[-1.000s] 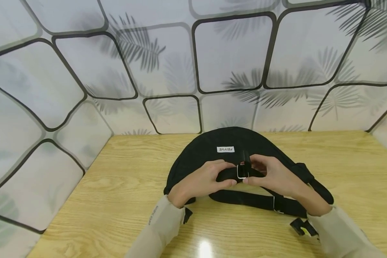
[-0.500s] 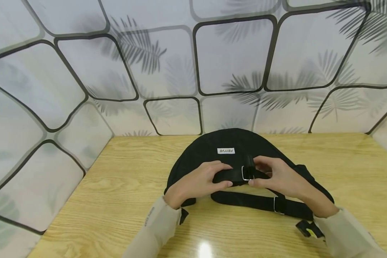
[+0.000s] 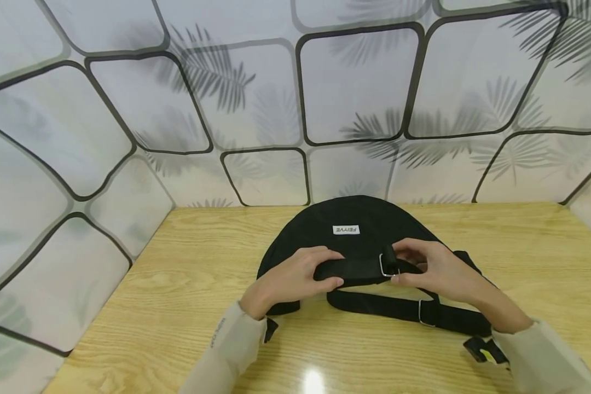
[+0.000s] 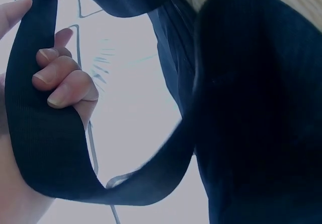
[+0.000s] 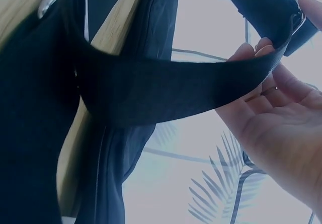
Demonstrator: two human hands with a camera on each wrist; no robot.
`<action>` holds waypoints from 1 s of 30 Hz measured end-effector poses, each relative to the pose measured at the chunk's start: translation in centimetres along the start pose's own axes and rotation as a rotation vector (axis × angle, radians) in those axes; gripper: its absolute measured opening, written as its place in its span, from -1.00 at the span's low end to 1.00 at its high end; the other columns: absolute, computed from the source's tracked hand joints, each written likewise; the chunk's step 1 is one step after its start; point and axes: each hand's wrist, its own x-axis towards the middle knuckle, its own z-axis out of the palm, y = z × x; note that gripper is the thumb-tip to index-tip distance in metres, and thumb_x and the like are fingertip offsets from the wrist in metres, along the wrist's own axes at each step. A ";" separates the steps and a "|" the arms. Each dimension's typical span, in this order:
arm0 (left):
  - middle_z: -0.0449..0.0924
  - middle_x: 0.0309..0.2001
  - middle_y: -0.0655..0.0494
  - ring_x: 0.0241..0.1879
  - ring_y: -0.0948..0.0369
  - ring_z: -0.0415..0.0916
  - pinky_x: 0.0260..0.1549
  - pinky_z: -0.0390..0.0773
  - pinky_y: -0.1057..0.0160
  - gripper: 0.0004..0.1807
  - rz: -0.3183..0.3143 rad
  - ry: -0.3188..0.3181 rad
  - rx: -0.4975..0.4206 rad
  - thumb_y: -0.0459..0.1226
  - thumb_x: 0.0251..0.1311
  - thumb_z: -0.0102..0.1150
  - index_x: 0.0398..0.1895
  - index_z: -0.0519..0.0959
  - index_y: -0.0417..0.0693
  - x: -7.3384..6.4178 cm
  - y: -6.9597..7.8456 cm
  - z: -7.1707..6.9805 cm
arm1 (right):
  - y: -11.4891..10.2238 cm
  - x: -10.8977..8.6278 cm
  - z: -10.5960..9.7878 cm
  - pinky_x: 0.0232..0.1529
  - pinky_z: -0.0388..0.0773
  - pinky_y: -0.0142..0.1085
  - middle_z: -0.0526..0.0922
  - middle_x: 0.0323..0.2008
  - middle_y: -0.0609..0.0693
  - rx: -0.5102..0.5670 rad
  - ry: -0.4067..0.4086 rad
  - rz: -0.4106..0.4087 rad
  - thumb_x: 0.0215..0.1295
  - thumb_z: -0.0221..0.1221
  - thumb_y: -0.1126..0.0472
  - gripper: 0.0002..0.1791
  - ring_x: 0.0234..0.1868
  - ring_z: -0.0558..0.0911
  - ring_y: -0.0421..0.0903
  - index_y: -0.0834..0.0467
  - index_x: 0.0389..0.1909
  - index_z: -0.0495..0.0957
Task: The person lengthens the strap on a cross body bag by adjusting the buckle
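Note:
A black bag (image 3: 374, 216) with a rounded top and a small white label (image 3: 346, 230) lies on the table. My left hand (image 3: 295, 279) grips its black strap (image 3: 357, 269) between thumb and fingers, and in the left wrist view several curled fingers (image 4: 68, 83) lie against the webbing (image 4: 43, 148). A metal slider (image 3: 383, 266) sits on the strap further right, where my right hand (image 3: 440, 271) pinches the strap end beside it. From the right wrist, the slider (image 5: 299, 18) shows at the fingertips, with a strap loop (image 5: 161, 90) hanging towards the bag.
Another strap length (image 3: 369, 305) with a second metal slider (image 3: 421, 313) lies along the bag's near side on the wooden table (image 3: 207, 241). A patterned panel (image 3: 256, 93) stands behind the bag, and another rises at the left.
My left hand has moved left and my right hand right, so they are further apart. The slider has shifted right with the right hand, and more strap shows between them.

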 end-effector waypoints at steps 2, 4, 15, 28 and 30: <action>0.56 0.16 -0.09 0.09 0.10 0.54 0.09 0.51 0.21 -0.52 0.004 0.002 0.004 -0.18 0.45 0.20 0.31 0.49 -0.26 -0.1 -0.1 -0.1 | 0.2 -0.2 -0.2 -0.15 0.59 -0.27 0.62 -0.11 -0.01 -0.006 0.004 0.008 0.22 0.40 0.23 -0.50 -0.16 0.59 -0.14 0.33 0.14 0.55; 0.56 0.15 -0.09 0.09 0.10 0.54 0.10 0.51 0.21 -0.52 0.010 0.007 0.011 -0.19 0.44 0.22 0.30 0.50 -0.27 -0.3 -0.2 -0.1 | 0.4 -0.4 -0.3 -0.15 0.58 -0.28 0.60 -0.08 0.03 -0.012 0.004 0.019 0.23 0.39 0.24 -0.48 -0.14 0.57 -0.11 0.35 0.16 0.53; 0.57 0.14 -0.07 0.09 0.11 0.54 0.11 0.51 0.17 -0.52 -0.018 0.016 0.010 -0.17 0.42 0.24 0.29 0.52 -0.25 -1.1 -0.6 -0.4 | 1.5 -1.4 -1.3 -0.34 0.51 -0.29 0.60 -0.18 -0.01 -0.011 -0.008 0.021 0.24 0.38 0.28 -0.51 -0.28 0.59 -0.18 0.32 0.17 0.53; 0.57 0.15 -0.09 0.11 0.11 0.54 0.12 0.49 0.26 -0.52 0.026 -0.041 0.017 -0.17 0.44 0.22 0.27 0.51 -0.29 -0.6 -0.1 0.1 | 2.7 -3.0 -2.2 -0.34 0.47 -0.30 0.56 -0.23 -0.15 -0.150 -0.004 -0.074 0.15 0.45 0.25 -0.57 -0.26 0.48 -0.22 0.17 0.05 0.60; 0.56 0.16 -0.11 0.14 0.10 0.53 0.14 0.48 0.26 -0.52 0.026 -0.049 0.017 -0.16 0.45 0.21 0.28 0.51 -0.30 -0.6 -0.1 0.2 | 3.0 -3.2 -2.3 -0.34 0.46 -0.30 0.57 -0.23 -0.19 -0.162 0.003 -0.087 0.13 0.46 0.26 -0.56 -0.26 0.48 -0.22 0.15 0.04 0.61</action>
